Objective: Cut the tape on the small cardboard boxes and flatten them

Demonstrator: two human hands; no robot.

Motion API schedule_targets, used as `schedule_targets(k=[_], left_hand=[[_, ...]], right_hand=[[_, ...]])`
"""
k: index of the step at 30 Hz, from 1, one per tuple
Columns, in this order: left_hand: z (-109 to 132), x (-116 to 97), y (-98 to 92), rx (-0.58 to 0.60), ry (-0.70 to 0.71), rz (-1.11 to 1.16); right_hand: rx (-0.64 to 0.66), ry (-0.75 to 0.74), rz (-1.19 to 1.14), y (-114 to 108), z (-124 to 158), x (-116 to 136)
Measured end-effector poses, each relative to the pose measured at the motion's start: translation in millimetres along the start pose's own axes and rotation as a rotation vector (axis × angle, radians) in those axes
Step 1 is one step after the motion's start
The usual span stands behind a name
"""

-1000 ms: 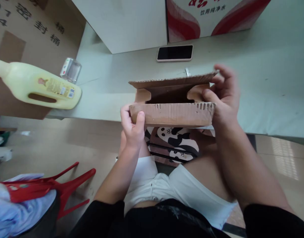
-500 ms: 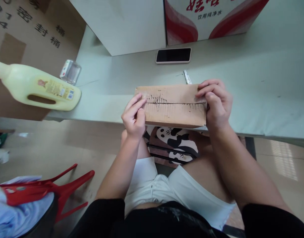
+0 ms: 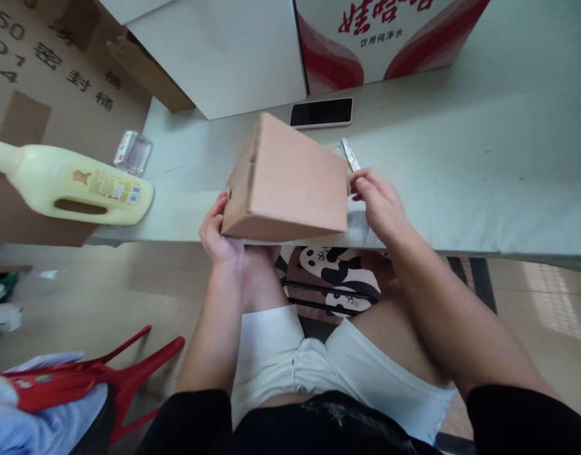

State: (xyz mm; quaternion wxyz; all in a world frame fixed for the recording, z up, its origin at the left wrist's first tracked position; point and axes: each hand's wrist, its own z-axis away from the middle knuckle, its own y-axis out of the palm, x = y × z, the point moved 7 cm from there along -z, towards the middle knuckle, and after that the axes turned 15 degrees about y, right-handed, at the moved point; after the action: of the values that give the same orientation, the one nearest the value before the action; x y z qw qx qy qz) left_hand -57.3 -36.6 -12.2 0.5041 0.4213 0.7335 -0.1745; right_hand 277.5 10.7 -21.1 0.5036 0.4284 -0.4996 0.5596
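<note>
A plain brown cardboard box [image 3: 297,180] is tilted up over the table's near edge, its broad smooth side facing me. My left hand [image 3: 218,229] grips the box at its lower left corner, with the thumb partly hidden. At the opposite edge, the curled fingers of my right hand [image 3: 373,199] touch the box's right side; some fingertips are hidden. Just beyond those fingers lies a slim white utility knife [image 3: 350,153], which appears to rest on the table.
A phone [image 3: 321,112] lies behind the box, before a white-and-red carton [image 3: 366,54]. To the left are a yellow bottle [image 3: 82,183], a small clear container [image 3: 134,153] and a large carton [image 3: 20,120]. A red chair [image 3: 124,373] stands lower left.
The box has been turned and tipped, so its seamed face now points left and a smooth side faces me. Both hands have shifted; my right hand is lower and looser on the box.
</note>
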Motion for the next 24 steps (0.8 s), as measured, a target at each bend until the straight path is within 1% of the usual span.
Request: schedule_targets(k=[1, 2, 3, 4, 5, 6, 7, 10, 13, 15, 18, 20, 22, 24], left_hand=[[3.2, 8.0, -3.1, -0.027, -0.113, 0.059], [9.1, 13.7, -4.4, -0.049, -0.220, 0.114], [16.6, 15.9, -4.0, -0.068, -0.304, 0.168], [25.1, 15.3, -1.7, -0.077, -0.366, 0.224], [33.1, 11.2, 2.1, -0.078, -0.390, 0.290], [40.6, 5.3, 7.8, -0.054, -0.393, 0.354], [48.6, -0.5, 15.0, -0.003, -0.405, 0.403], [71.7, -9.9, 34.5, 0.199, -0.485, 0.420], [88.8, -6.2, 46.7, 0.348, -0.579, 0.387], [99.2, 1.7, 54.4, 0.417, -0.657, 0.348], [118.8, 16.3, 67.2, 0.514, -0.825, 0.208], [128.3, 22.7, 73.3, 0.579, -0.892, 0.053], [130.3, 24.7, 76.6, 0.696, -0.884, -0.150], [123.4, 21.1, 75.9, 0.790, -0.825, -0.324]], right_hand=[[0.113, 0.019, 0.034, 11.8, 2.5, 1.4], [0.222, -0.002, 0.055, 22.9, 6.6, 5.3], [0.308, -0.055, 0.059, 31.6, 11.4, 10.9], [0.364, -0.127, 0.050, 37.4, 15.9, 16.9], [0.386, -0.202, 0.029, 39.8, 19.3, 22.2], [0.380, -0.267, 0.000, 39.2, 21.3, 25.7], [0.357, -0.314, -0.033, 36.4, 22.0, 27.2], [0.320, -0.392, -0.122, 25.6, 22.0, 25.1], [0.310, -0.409, -0.163, 15.4, 22.7, 22.2], [0.256, -0.420, -0.159, 8.3, 23.2, 23.0], [0.150, -0.428, -0.146, -0.7, 21.9, 25.2], [0.088, -0.418, -0.154, -5.3, 19.6, 25.5], [0.038, -0.389, -0.152, -8.0, 17.3, 24.5], [0.022, -0.356, -0.120, -7.0, 16.4, 23.6]])
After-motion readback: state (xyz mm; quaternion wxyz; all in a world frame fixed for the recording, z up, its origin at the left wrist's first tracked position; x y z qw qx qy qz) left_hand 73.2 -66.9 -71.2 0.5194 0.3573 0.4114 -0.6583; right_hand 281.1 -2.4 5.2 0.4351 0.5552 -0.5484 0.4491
